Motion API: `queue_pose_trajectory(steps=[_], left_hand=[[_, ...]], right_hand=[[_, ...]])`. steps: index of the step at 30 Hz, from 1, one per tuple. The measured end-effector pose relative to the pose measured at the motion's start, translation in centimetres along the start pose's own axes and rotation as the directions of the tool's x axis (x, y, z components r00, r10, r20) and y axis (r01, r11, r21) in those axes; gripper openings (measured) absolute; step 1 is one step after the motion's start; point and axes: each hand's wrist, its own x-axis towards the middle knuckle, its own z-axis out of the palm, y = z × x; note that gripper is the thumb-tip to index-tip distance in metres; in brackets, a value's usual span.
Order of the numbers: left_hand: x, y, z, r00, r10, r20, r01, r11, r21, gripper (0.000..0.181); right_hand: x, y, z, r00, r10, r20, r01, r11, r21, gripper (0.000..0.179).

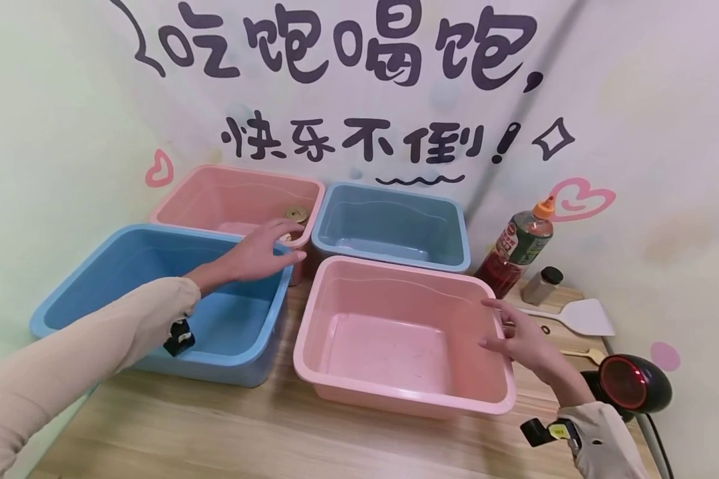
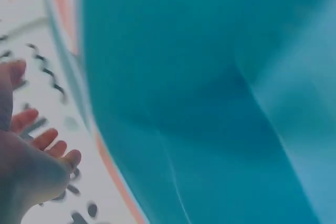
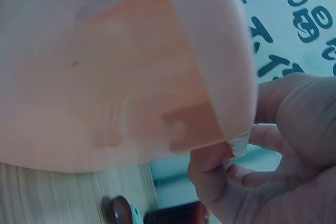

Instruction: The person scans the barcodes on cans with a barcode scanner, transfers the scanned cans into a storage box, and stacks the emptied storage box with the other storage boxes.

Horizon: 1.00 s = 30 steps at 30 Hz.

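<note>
My left hand (image 1: 262, 251) reaches over the right rim of the blue basin (image 1: 234, 332), its fingers loosely spread. In the head view it overlaps a can with a gold top (image 1: 296, 213) at the corner of the rear pink basin (image 1: 216, 174); the left wrist view shows the hand (image 2: 37, 161) with fingers apart and nothing between them. My right hand (image 1: 524, 342) grips the right rim of the front pink basin (image 1: 395, 399), with the thumb over the inside. In the right wrist view, curled fingers (image 3: 210, 174) lie against the rim's outer side.
A grey-blue basin (image 1: 395, 259) stands behind the front pink one. At the right are a sauce bottle (image 1: 515, 249), a black-capped jar (image 1: 542, 286), a white spatula (image 1: 584, 316), a small yellowish utensil (image 1: 593, 354) and a black device with a red ring (image 1: 626, 384). A printed cloth (image 1: 347, 93) hangs behind.
</note>
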Motion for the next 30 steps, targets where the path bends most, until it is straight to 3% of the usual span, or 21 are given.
queue_pose_trajectory(steps=[4,8,10,14,17,20,23,30], left_hand=[[-0.5,3.2,0.5,0.997,-0.074,-0.03,0.064,0.965,-0.256,0.048],[-0.9,5.4,1.4,0.984,-0.156,0.086,0.177,0.905,-0.387,0.042],[-1.1,6.1,1.9,0.967,-0.19,0.171,0.246,0.875,-0.417,0.044],[-1.6,6.7,2.9,0.916,-0.236,0.324,0.37,0.809,-0.457,0.054],[-2.1,7.1,3.5,0.877,-0.268,0.398,0.448,0.754,-0.48,0.063],[-2.4,7.3,4.2,0.853,-0.288,0.434,0.494,0.715,-0.496,0.067],[-2.4,7.2,4.9,0.847,-0.295,0.442,0.504,0.709,-0.493,0.066],[-2.4,6.8,6.0,0.872,-0.291,0.395,0.459,0.767,-0.449,0.066]], right_hand=[[-0.6,0.6,-0.8,1.0,0.004,0.024,-0.005,1.0,0.023,0.078],[-1.0,1.0,-1.3,0.999,0.021,0.031,-0.022,0.999,0.027,0.08],[-1.1,1.1,-1.4,0.999,0.02,0.037,-0.021,0.999,0.029,0.08],[-1.3,1.4,-1.6,0.999,0.019,0.037,-0.022,0.997,0.074,0.081],[-1.3,1.7,-1.9,0.999,0.016,0.034,-0.02,0.993,0.117,0.082],[-1.4,1.8,-2.1,0.999,0.015,0.036,-0.02,0.99,0.14,0.083],[-1.4,2.0,-2.2,0.999,0.011,0.039,-0.017,0.988,0.156,0.083],[-1.5,2.1,-2.1,0.999,-0.005,0.05,-0.004,0.985,0.171,0.086]])
